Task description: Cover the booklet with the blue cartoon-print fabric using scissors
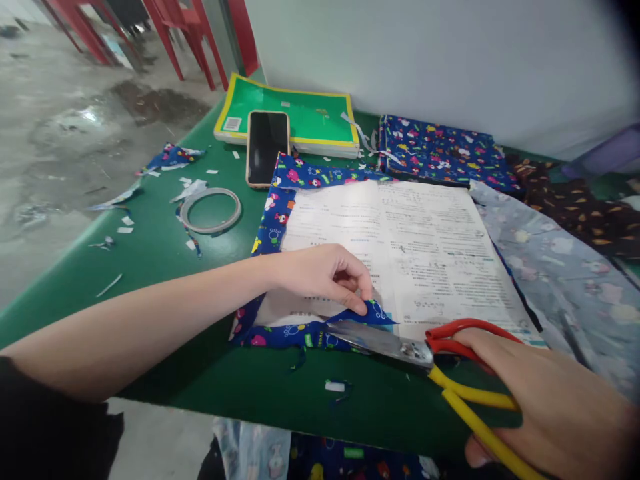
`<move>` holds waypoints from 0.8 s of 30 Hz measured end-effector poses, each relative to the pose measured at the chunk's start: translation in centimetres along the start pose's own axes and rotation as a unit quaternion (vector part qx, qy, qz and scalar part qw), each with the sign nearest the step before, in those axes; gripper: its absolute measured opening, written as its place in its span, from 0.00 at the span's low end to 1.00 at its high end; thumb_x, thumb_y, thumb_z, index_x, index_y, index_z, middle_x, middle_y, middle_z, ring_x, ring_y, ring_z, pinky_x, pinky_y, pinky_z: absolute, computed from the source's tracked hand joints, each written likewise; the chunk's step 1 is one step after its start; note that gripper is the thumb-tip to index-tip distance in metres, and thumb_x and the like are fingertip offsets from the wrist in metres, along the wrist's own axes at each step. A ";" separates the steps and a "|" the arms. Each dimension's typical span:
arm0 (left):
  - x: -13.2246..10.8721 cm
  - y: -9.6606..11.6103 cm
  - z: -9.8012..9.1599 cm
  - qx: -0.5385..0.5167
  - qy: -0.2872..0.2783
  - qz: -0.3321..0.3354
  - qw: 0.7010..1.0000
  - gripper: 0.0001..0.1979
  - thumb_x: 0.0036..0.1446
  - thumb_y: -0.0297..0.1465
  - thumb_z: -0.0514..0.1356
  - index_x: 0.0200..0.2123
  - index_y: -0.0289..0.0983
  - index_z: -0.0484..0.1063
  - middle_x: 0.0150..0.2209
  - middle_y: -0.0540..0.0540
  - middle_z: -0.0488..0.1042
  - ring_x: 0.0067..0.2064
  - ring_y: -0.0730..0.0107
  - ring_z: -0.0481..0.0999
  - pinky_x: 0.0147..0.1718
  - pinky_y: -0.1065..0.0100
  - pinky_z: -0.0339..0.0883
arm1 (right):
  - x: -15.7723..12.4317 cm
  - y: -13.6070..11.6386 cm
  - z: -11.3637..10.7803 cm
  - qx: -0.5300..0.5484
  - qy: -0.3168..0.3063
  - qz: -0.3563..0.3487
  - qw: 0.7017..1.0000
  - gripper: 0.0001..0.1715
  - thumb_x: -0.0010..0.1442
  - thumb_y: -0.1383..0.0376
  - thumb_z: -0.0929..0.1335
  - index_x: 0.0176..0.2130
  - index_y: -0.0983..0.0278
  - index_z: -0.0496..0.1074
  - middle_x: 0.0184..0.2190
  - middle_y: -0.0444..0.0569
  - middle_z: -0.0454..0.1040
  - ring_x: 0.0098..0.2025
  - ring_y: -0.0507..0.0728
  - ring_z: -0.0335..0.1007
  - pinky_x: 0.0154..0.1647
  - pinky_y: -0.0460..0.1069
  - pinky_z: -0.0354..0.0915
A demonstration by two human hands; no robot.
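Note:
My left hand [345, 277] is closed in a pinch on a flap of blue patterned fabric [295, 331] at the near edge of an open printed book [440, 247]. The same cloth is folded in along the book's left and far edges. In my right hand [545, 400] is a pair of scissors [400, 348] with one red and one yellow handle. Their blades point left and lie at the fabric's near strip, just below the left fingertips. Part of the lower blade is hard to make out against the cloth.
A roll of clear tape [236, 217], a phone [269, 148] and a green book [300, 110] lie on the green table [175, 307]. Folded blue fabric [440, 150] sits at the back, grey-backed cloth [565, 260] on the right. Scraps are scattered; red chairs [185, 33] stand beyond.

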State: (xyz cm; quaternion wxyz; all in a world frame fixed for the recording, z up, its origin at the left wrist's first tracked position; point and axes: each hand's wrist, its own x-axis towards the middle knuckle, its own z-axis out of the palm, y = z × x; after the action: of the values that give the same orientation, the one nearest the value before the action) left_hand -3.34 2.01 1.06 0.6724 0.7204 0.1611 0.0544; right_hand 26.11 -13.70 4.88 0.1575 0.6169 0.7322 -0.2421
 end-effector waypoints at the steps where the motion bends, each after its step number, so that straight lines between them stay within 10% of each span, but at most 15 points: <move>1: 0.0 0.0 0.0 0.000 0.000 -0.001 1.000 0.08 0.52 0.34 0.66 0.32 0.35 0.74 0.22 0.55 0.60 0.24 0.79 0.57 0.25 0.73 0.55 | 0.2 -0.1 0.0 -0.002 0.001 -0.003 1.000 0.46 0.32 0.48 0.76 0.52 0.44 0.63 0.44 0.36 0.75 0.40 0.59 0.74 0.39 0.52 0.71; 24: -0.1 0.1 -0.1 -0.008 -0.001 -0.006 1.000 0.09 0.53 0.35 0.66 0.33 0.35 0.74 0.21 0.57 0.57 0.24 0.79 0.55 0.23 0.73 0.51 | 2.4 -1.3 0.1 -0.103 0.129 -0.148 0.975 0.27 0.43 0.50 0.75 0.41 0.59 0.73 0.33 0.44 0.78 0.29 0.58 0.76 0.24 0.50 0.68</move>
State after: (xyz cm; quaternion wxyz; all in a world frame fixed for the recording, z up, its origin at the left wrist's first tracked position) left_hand -3.43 2.06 1.15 0.6788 0.7139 0.1643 0.0510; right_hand 24.35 -11.98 3.71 0.0872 0.5082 0.8504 -0.1042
